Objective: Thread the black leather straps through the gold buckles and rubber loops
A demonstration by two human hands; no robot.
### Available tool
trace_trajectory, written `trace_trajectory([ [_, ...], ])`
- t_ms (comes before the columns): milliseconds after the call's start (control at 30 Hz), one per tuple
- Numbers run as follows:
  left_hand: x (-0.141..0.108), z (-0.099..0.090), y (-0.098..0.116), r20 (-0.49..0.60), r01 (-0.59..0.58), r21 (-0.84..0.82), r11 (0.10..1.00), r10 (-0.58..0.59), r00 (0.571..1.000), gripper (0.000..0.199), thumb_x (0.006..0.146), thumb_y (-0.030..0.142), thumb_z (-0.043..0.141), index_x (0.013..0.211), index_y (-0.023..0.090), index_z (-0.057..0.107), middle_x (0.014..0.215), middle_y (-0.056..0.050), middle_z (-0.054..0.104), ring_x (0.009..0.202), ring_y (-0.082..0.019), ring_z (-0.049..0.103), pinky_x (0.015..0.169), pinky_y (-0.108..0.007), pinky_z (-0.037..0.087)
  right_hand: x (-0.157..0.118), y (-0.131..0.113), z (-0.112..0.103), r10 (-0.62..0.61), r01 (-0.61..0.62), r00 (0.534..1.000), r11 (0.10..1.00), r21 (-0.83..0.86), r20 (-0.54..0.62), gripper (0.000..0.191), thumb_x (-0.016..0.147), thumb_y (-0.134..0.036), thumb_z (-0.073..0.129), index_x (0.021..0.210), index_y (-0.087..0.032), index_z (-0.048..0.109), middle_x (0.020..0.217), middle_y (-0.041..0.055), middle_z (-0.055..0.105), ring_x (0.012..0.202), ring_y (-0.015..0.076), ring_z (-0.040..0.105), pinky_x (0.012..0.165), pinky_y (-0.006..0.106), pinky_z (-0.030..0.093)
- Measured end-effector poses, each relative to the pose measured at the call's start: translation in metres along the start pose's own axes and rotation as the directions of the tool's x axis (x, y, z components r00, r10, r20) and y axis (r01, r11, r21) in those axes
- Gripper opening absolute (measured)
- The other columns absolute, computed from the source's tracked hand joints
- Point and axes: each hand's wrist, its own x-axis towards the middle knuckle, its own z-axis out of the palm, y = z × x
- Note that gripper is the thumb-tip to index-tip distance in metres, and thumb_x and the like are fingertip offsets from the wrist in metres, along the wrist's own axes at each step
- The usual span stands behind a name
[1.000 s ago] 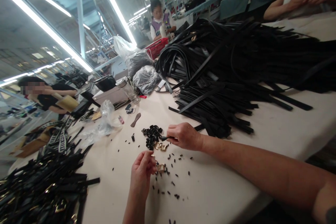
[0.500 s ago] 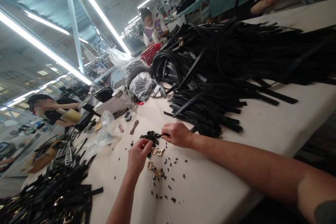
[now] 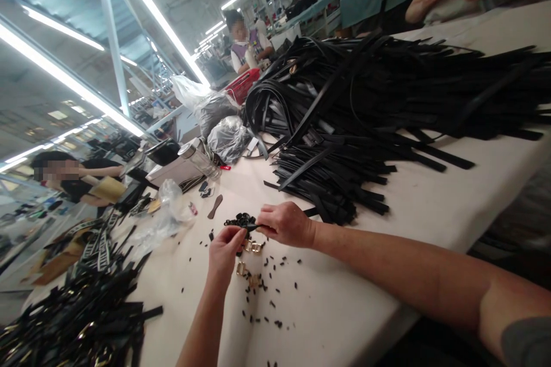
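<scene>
My right hand (image 3: 289, 223) is closed on a narrow black strap (image 3: 253, 227), its tip pointing left past my fingers. My left hand (image 3: 226, 248) is pinched shut at that tip, thumb against forefinger. Whether a small loop is also between those fingertips, I cannot make out. Just behind the fingers lies a heap of small black loops (image 3: 239, 219). Gold buckles (image 3: 255, 281) rest on the table below my hands, with several tiny black pieces (image 3: 272, 303) scattered around them.
A large pile of black straps (image 3: 387, 86) covers the table's far right. Black straps with gold buckles (image 3: 81, 315) are heaped at lower left. Beyond my hands are a brown paddle-shaped piece (image 3: 215, 206), a clear bottle (image 3: 200, 160) and plastic bags (image 3: 228, 137). Other people work nearby.
My right hand has moved left, bringing the strap's tip to my left fingertips; the two were apart before. The whole view has shifted slightly.
</scene>
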Motion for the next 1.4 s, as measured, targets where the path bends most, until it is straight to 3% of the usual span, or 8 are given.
trace_trajectory([
  [100,-0.027,-0.002,-0.009,-0.05,0.113,-0.315,0.942,-0.135,0.99,0.044,0.065,0.057,0.074,0.076,0.017,0.06,0.07,-0.001,0.06,0.062,-0.013,0.057,0.056,-0.021,0.046,-0.002,-0.005,0.005,0.016,-0.017,1.0,1.0,0.026,0.015,0.01,0.086,-0.025,0.061,0.079,-0.018,0.061,0.078,-0.0001,0.062,0.062,0.0117,0.053,0.055,0.026,0.028],
  [167,-0.045,0.001,-0.014,-0.048,0.206,-0.587,0.783,-0.288,0.956,0.046,0.051,0.046,0.089,0.073,0.016,0.061,0.071,0.001,0.061,0.062,-0.009,0.059,0.055,-0.016,0.047,-0.005,-0.009,0.009,0.01,-0.012,0.999,0.999,0.038,0.038,0.01,0.085,-0.024,0.063,0.077,-0.018,0.061,0.077,-0.0006,0.062,0.062,0.0115,0.053,0.055,0.026,0.028],
  [233,-0.057,0.007,-0.017,-0.015,0.256,-0.743,0.619,-0.397,0.917,0.049,0.041,0.036,0.095,0.071,0.015,0.062,0.071,0.001,0.063,0.061,-0.008,0.06,0.053,-0.012,0.047,-0.007,-0.014,0.013,-0.004,0.0,0.998,0.998,0.059,0.057,0.011,0.084,-0.023,0.063,0.076,-0.018,0.06,0.076,-0.001,0.061,0.062,0.0113,0.053,0.055,0.026,0.029],
  [567,-0.06,0.018,-0.013,0.087,0.279,-0.811,0.514,-0.366,0.927,0.039,0.052,0.03,0.093,0.072,0.015,0.062,0.066,0.003,0.063,0.056,-0.007,0.06,0.049,-0.01,0.047,-0.011,-0.02,0.021,-0.044,0.037,0.998,0.99,0.135,0.05,0.012,0.086,-0.023,0.061,0.075,-0.018,0.059,0.072,-0.0017,0.059,0.061,0.0109,0.05,0.054,0.025,0.029],
  [767,-0.062,0.019,-0.016,0.049,0.257,-0.798,0.545,-0.367,0.929,0.042,0.052,0.03,0.093,0.081,0.017,0.065,0.075,0.002,0.065,0.061,-0.008,0.062,0.051,-0.012,0.048,-0.011,-0.021,0.021,-0.083,0.072,0.992,0.991,0.109,0.093,0.011,0.086,-0.023,0.06,0.076,-0.018,0.06,0.073,-0.0014,0.059,0.061,0.0107,0.05,0.054,0.025,0.028],
  [1000,-0.063,0.01,-0.025,0.033,0.201,-0.629,0.751,-0.232,0.972,0.035,0.062,0.035,0.087,0.085,0.016,0.069,0.077,-0.002,0.067,0.064,-0.011,0.062,0.059,-0.018,0.051,-0.011,-0.015,0.018,-0.239,0.235,0.96,0.971,0.047,0.145,0.02,0.093,-0.031,0.055,0.078,-0.018,0.058,0.074,-0.0012,0.058,0.058,0.0099,0.048,0.051,0.027,0.024],
  [1200,-0.064,0.007,-0.026,0.191,0.357,-0.702,0.616,-0.32,0.928,0.038,0.052,0.033,0.092,0.078,0.017,0.069,0.071,0.001,0.065,0.055,-0.008,0.057,0.055,-0.018,0.05,-0.012,-0.02,0.014,-0.301,0.302,0.939,0.953,0.016,0.164,0.022,0.095,-0.03,0.051,0.078,-0.019,0.057,0.077,-0.0017,0.06,0.06,0.0091,0.05,0.05,0.027,0.023],
  [1400,-0.065,0.009,-0.023,0.081,0.256,-0.625,0.738,-0.264,0.961,0.041,0.053,0.036,0.091,0.081,0.015,0.071,0.077,-0.004,0.069,0.063,-0.013,0.062,0.06,-0.021,0.052,-0.011,-0.021,0.015,-0.25,0.249,0.947,0.968,0.031,0.203,0.02,0.095,-0.035,0.052,0.09,-0.019,0.063,0.085,-0.0006,0.065,0.068,0.0111,0.058,0.051,0.026,0.029],
])
